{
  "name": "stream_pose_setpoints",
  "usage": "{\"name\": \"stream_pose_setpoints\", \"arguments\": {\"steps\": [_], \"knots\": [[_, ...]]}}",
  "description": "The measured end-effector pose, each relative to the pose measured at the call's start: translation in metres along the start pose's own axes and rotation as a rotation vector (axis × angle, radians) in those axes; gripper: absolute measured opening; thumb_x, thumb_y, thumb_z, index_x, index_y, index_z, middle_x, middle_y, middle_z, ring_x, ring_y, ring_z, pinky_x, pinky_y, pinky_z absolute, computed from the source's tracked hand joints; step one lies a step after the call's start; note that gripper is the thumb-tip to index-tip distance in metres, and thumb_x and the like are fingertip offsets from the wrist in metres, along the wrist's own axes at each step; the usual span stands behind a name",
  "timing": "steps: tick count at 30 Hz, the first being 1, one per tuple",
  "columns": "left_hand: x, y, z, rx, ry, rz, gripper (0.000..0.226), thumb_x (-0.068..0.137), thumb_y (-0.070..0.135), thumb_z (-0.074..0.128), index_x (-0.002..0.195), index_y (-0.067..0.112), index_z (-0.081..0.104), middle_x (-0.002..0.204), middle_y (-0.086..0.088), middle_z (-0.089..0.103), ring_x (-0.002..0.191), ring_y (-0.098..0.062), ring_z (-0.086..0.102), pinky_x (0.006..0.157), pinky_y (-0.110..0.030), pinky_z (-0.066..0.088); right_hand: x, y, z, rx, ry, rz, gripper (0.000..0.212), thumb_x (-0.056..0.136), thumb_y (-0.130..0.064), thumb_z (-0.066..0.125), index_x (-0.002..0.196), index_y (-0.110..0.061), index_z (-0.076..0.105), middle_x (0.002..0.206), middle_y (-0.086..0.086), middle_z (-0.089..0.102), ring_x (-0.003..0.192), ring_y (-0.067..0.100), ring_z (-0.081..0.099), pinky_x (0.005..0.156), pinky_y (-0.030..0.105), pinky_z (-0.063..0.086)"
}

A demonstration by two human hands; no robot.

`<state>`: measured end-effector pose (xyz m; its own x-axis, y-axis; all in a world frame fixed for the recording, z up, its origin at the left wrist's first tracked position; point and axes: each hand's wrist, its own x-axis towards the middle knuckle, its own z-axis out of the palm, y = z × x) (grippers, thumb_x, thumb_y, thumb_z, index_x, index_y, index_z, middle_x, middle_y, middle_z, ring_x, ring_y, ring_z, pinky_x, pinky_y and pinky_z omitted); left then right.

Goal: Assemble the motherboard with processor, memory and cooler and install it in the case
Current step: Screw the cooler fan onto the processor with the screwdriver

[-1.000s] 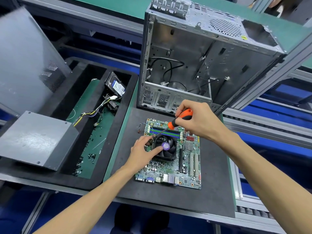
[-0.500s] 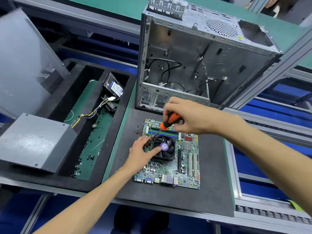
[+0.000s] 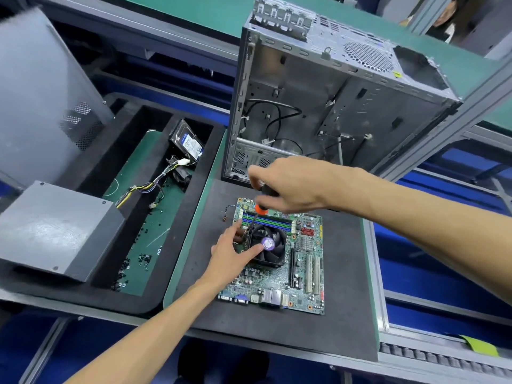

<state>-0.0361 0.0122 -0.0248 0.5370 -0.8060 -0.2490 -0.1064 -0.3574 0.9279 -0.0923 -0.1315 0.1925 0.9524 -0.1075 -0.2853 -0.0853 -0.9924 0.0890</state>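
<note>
A green motherboard [image 3: 302,284] lies flat on a dark mat [image 3: 343,306], with memory sticks [image 3: 277,220] seated along its far edge. A black cooler fan [image 3: 273,254] with a purple hub sticker sits on the board. My left hand [image 3: 231,254] rests on the cooler's left side, thumb touching the fan next to the sticker. My right hand [image 3: 291,184] grips an orange and black screwdriver [image 3: 259,212] from above. Its shaft slants down to the cooler's far left corner. The open metal case [image 3: 346,106] stands behind the board.
A black foam tray [image 3: 194,206] on the left holds a hard drive [image 3: 188,142], a bundle of wires [image 3: 149,187], several loose screws [image 3: 138,261] and a grey power supply box [image 3: 55,228]. A grey side panel [image 3: 41,92] leans at far left. A roller conveyor [image 3: 443,358] runs at right.
My right hand swung left and turned over the screwdriver handle, now covering most of the orange grip. My left hand stayed on the cooler. The view shifted slightly.
</note>
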Motion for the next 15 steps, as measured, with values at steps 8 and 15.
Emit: {"name": "stream_pose_setpoints", "arguments": {"steps": [8, 15], "knots": [[0.000, -0.005, 0.006, -0.086, 0.048, -0.010, 0.080, 0.079, 0.044, 0.080, 0.143, 0.025, 0.036, 0.124, 0.012, 0.049, 0.111, 0.002, 0.050, 0.111, -0.047, 0.035, 0.009, -0.007, -0.005, 0.001, 0.039, 0.018, 0.029, 0.104, -0.040, 0.047, 0.113, -0.014, 0.055, 0.075, -0.005, 0.046, 0.080, 0.027, 0.056, 0.068, 0.032, 0.035], [0.000, -0.005, 0.004, -0.054, 0.032, 0.000, 0.075, 0.079, 0.048, 0.079, 0.139, 0.026, 0.039, 0.121, 0.013, 0.046, 0.112, 0.000, 0.050, 0.110, -0.047, 0.037, 0.007, -0.006, -0.007, 0.261, -0.028, -0.008, 0.041, 0.089, -0.030, 0.062, 0.123, -0.020, 0.041, 0.106, 0.004, 0.051, 0.078, 0.027, 0.059, 0.068, 0.038, 0.043]]}}
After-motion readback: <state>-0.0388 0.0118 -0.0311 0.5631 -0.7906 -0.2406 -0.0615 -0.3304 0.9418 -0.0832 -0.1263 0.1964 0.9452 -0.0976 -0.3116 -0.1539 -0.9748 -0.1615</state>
